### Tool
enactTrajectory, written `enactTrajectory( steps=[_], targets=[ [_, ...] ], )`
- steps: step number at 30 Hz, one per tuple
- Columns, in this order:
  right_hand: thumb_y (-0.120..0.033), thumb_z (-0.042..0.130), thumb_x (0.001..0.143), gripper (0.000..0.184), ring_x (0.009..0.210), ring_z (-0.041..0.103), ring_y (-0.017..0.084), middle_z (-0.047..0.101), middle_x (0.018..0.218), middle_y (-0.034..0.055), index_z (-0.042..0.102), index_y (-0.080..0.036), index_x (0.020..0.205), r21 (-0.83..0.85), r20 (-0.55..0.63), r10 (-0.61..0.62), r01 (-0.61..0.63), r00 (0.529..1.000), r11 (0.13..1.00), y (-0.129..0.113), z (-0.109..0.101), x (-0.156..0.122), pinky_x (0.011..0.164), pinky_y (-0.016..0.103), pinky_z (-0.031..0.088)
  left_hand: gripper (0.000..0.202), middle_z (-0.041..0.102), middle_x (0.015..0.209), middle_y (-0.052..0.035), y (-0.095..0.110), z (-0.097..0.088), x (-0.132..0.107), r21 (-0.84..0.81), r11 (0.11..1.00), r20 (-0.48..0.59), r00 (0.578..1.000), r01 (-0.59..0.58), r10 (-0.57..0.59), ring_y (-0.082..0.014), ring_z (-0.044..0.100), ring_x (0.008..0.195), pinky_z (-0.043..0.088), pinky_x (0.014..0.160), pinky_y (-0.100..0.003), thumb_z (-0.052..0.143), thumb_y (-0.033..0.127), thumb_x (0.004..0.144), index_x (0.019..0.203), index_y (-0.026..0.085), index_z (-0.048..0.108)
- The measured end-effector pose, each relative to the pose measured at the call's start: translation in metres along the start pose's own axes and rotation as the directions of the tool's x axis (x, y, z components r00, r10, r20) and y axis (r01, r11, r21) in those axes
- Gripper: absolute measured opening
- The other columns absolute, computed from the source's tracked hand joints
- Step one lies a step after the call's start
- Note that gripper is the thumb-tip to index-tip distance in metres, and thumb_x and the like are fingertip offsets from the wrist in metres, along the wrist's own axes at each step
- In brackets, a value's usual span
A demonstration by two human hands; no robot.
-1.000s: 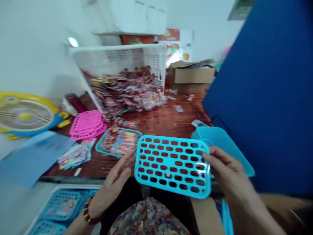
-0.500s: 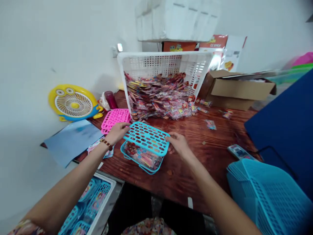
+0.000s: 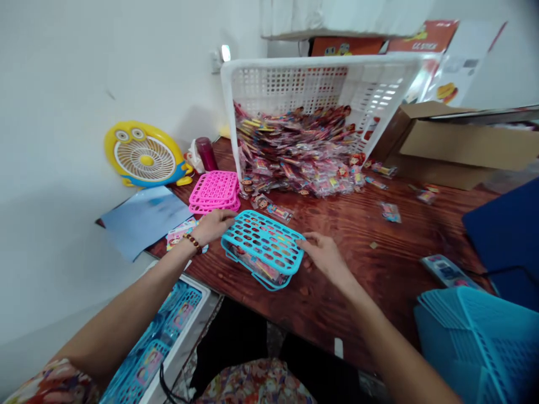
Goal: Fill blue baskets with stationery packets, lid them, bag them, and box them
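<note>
Now that the blue lid [image 3: 265, 242] has come down from our chest onto the filled tray [image 3: 257, 273] at centre frame on the desk [image 3: 379, 252], our left hand [image 3: 214, 224] and right hand [image 3: 324, 255] close their fingers [image 3: 226, 215] on its ends, so the tray is all but covered.

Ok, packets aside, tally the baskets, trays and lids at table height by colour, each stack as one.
White: 1, the tipped basket
Pink: 1, the tray stack
Turquoise: 3, the lid gripped at its ends by the left hand and right hand, the filled tray beneath it, and the basket stack at near right
Total: 5
</note>
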State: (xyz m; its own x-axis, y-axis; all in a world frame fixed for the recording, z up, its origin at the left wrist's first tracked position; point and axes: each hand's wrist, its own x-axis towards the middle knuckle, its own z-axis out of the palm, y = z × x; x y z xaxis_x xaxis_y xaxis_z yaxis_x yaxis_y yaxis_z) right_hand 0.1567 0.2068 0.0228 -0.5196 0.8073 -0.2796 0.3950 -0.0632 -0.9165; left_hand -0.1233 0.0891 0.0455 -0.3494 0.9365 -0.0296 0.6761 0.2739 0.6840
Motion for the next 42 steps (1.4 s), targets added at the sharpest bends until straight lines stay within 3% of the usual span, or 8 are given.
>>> enactTrajectory(
  steps=[8,12,15,19,24,30,37,42],
  targets=[
    [-0.049,0.050,0.087,0.040,0.066,0.063,0.019,0.066,0.069,0.0020,0.066,-0.018,0.106,-0.464,-0.086,-0.286,0.215,0.954,0.859,0.011,0.002,-0.016,0.062,0.030,0.048,0.037,0.071,0.099,-0.0052,-0.006,0.014,-0.011,0.210,0.976,-0.118,0.989,-0.066,0.092,-0.0217,0.064,0.093,0.048,0.088,-0.035,0.045,0.025,0.087,0.116,0.023,0.068],
    [-0.044,0.048,0.090,0.051,0.095,0.065,0.029,0.063,0.117,0.0151,0.053,-0.018,0.134,-0.668,-0.166,-0.433,0.223,0.886,0.710,0.015,0.011,-0.023,0.080,0.044,0.053,0.039,0.068,0.105,-0.0086,-0.009,0.021,-0.015,0.264,0.961,-0.162,0.978,-0.082,0.128,-0.0239,0.061,0.099,0.047,0.091,-0.040,0.043,0.023,0.089,0.122,0.022,0.064],
    [-0.032,0.045,0.093,0.047,0.123,0.053,0.032,0.049,0.141,0.0146,0.050,-0.024,0.139,-0.713,0.003,-0.645,0.454,0.764,0.534,0.021,0.016,-0.017,0.096,0.051,0.048,0.038,0.068,0.099,-0.0076,-0.011,0.024,-0.016,0.274,0.955,-0.157,0.974,-0.115,0.163,-0.0223,0.062,0.094,0.048,0.088,-0.039,0.044,0.019,0.089,0.120,0.021,0.065],
    [-0.025,0.040,0.094,0.039,0.124,0.054,0.027,0.059,0.135,0.0092,0.063,-0.026,0.125,-0.573,0.286,-0.702,0.703,0.652,0.420,0.024,0.016,-0.003,0.103,0.048,0.047,0.035,0.068,0.094,-0.0080,-0.014,0.026,-0.014,0.280,0.948,-0.145,0.969,-0.152,0.198,-0.0218,0.061,0.090,0.049,0.086,-0.039,0.045,0.017,0.088,0.114,0.018,0.067],
    [-0.049,0.048,0.093,0.049,0.117,0.059,0.029,0.061,0.127,0.0164,0.060,-0.016,0.128,-0.549,0.299,-0.642,0.677,0.706,0.490,0.016,0.019,-0.002,0.101,0.048,0.048,0.033,0.067,0.099,-0.0083,-0.021,0.030,-0.013,0.286,0.943,-0.134,0.968,-0.168,0.213,-0.0211,0.060,0.094,0.049,0.089,-0.039,0.044,0.018,0.090,0.115,0.016,0.066],
    [-0.075,0.044,0.083,0.085,0.140,0.027,0.043,0.031,0.153,0.0217,0.041,-0.017,0.146,-0.636,0.451,-0.595,0.707,0.666,0.310,0.019,0.026,-0.008,0.105,0.064,0.032,0.035,0.063,0.103,-0.0096,-0.021,0.032,-0.012,0.303,0.935,-0.128,0.965,-0.183,0.230,-0.0211,0.058,0.097,0.048,0.090,-0.040,0.042,0.020,0.093,0.122,0.014,0.059],
    [-0.081,0.041,0.079,0.097,0.145,0.016,0.041,0.025,0.158,0.0190,0.031,-0.017,0.151,-0.701,0.499,-0.513,0.673,0.699,0.236,0.017,0.025,-0.012,0.113,0.058,0.022,0.041,0.059,0.092,-0.0082,-0.026,0.033,-0.011,0.350,0.911,-0.079,0.962,-0.217,0.260,-0.0210,0.058,0.085,0.051,0.081,-0.040,0.035,0.026,0.097,0.131,0.015,0.054],
    [-0.080,0.046,0.078,0.098,0.146,0.015,0.039,0.024,0.159,0.0178,0.032,-0.018,0.151,-0.724,0.501,-0.497,0.658,0.709,0.209,0.015,0.027,-0.012,0.115,0.055,0.019,0.044,0.057,0.123,-0.0185,-0.012,0.025,-0.007,0.519,0.814,-0.078,0.934,-0.260,0.348,-0.0286,0.055,0.111,0.047,0.095,-0.049,0.035,0.021,0.094,0.135,0.012,0.049]
  ],
)
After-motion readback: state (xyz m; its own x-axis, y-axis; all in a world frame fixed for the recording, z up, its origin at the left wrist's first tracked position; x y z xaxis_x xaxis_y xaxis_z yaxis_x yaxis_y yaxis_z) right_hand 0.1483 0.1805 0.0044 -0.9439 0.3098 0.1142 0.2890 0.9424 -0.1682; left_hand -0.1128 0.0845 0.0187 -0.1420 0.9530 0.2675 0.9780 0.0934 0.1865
